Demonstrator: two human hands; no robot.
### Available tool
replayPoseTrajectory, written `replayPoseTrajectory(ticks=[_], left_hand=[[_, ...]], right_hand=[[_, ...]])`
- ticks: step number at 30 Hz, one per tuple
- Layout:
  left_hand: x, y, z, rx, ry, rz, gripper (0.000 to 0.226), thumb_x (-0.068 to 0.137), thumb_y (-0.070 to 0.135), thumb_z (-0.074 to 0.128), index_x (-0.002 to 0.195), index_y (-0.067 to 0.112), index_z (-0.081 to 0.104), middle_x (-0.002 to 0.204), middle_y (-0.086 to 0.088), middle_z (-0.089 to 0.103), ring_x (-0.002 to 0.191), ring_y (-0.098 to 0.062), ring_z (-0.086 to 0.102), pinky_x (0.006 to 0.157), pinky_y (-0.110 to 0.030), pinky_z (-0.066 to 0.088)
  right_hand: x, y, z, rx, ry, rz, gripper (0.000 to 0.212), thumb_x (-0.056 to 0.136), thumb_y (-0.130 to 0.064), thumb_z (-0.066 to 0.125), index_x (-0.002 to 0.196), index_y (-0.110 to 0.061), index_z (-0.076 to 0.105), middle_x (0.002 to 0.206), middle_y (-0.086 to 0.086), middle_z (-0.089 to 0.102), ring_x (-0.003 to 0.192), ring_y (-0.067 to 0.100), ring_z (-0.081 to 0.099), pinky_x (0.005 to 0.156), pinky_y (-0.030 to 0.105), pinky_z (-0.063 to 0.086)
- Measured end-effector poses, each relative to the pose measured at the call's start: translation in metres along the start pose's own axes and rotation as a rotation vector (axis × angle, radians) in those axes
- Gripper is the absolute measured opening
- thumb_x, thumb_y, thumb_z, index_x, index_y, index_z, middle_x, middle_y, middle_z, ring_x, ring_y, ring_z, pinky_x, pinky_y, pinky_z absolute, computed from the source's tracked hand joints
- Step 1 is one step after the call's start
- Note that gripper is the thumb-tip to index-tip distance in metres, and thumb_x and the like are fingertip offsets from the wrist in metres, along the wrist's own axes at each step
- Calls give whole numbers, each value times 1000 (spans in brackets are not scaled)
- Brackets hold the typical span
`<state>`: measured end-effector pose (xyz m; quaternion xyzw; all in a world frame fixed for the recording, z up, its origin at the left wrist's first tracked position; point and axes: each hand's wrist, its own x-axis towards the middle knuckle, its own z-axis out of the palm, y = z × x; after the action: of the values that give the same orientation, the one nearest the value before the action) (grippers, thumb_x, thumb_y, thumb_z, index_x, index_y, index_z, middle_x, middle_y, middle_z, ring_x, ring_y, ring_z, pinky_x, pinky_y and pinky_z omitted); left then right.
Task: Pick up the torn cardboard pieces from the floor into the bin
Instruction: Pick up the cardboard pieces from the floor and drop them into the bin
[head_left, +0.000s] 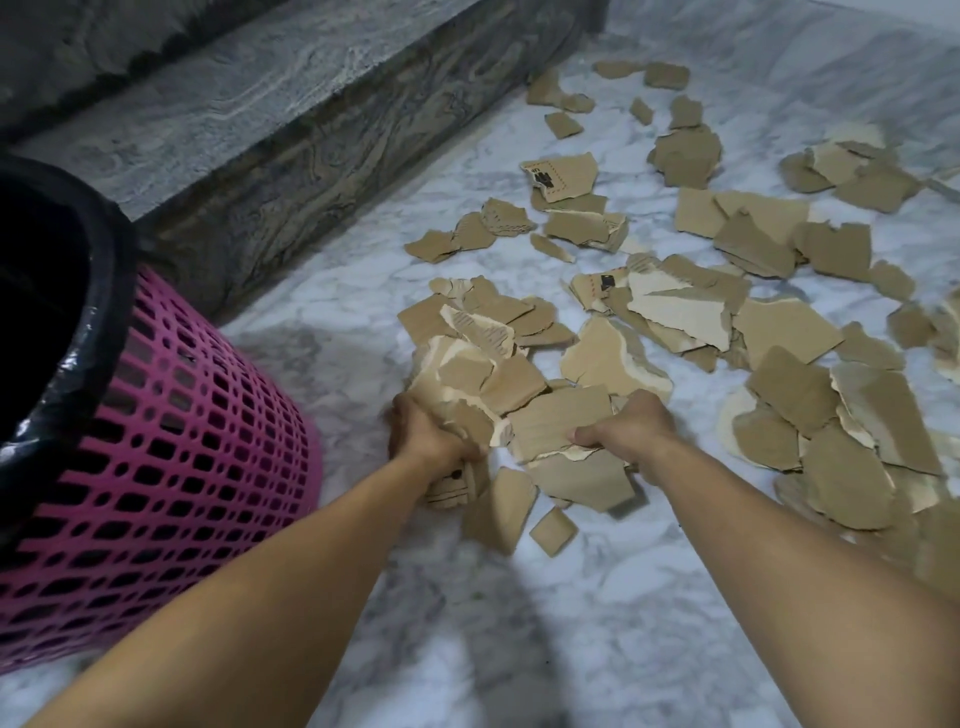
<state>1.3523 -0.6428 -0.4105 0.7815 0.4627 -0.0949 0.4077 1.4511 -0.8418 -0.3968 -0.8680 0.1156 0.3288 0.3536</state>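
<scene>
Several torn brown cardboard pieces (737, 291) lie scattered over the white marble floor, from the centre to the far right. Both hands press a heap of cardboard pieces (498, 384) between them, low over the floor. My left hand (423, 434) grips the heap's left side, fingers curled around the pieces. My right hand (626, 428) clamps the right side, thumb on a flat piece. A few pieces hang or drop blurred below the heap. The pink mesh bin (171, 467) with a black liner stands at the left, its opening at the frame's left edge.
A dark grey stone step (291, 140) runs diagonally behind the bin and along the floor's far left side. Bare marble floor (597, 623) lies between my forearms and near the bin's base.
</scene>
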Motion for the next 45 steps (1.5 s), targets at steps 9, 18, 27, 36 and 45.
replayPoseTrajectory(ticks=[9, 18, 27, 36, 45], left_hand=[[13, 16, -9, 324, 52, 43, 121, 44, 40, 94, 139, 27, 20, 134, -6, 19, 122, -28, 26, 103, -41, 35], [12, 34, -1, 6, -203, 90, 74, 62, 3, 88, 109, 13, 32, 115, -4, 40, 100, -18, 40, 60, -9, 42], [-4, 51, -25, 42, -250, 42, 31, 74, 8, 81, 102, 2, 68, 101, -10, 71, 88, -21, 63, 77, -26, 50], [-40, 97, -96, 17, -98, 100, 35, 74, 17, 83, 100, 8, 62, 100, -10, 66, 94, -26, 65, 81, -35, 55], [-150, 139, -217, 46, 92, 227, 59, 65, 28, 89, 113, 5, 63, 101, -9, 68, 92, -25, 67, 83, -37, 57]], right_hand=[[9, 5, 2, -3, 8, -49, 66, 60, -21, 92, 112, -8, 54, 110, 11, 65, 103, 31, 61, 90, 41, 54], [16, 2, 5, -67, 0, -52, 69, 62, -25, 90, 118, -8, 52, 111, 11, 63, 103, 32, 61, 89, 41, 54], [9, 2, -12, 88, -58, -117, 58, 63, -11, 89, 110, -16, 54, 105, 3, 65, 100, 25, 62, 90, 39, 54], [-38, -56, -85, -5, 6, -248, 75, 65, -18, 90, 126, -10, 47, 116, 7, 60, 112, 28, 57, 97, 40, 49], [-174, -127, -137, 42, 59, -487, 92, 72, -19, 86, 144, -4, 31, 137, 14, 49, 123, 31, 50, 96, 35, 46]])
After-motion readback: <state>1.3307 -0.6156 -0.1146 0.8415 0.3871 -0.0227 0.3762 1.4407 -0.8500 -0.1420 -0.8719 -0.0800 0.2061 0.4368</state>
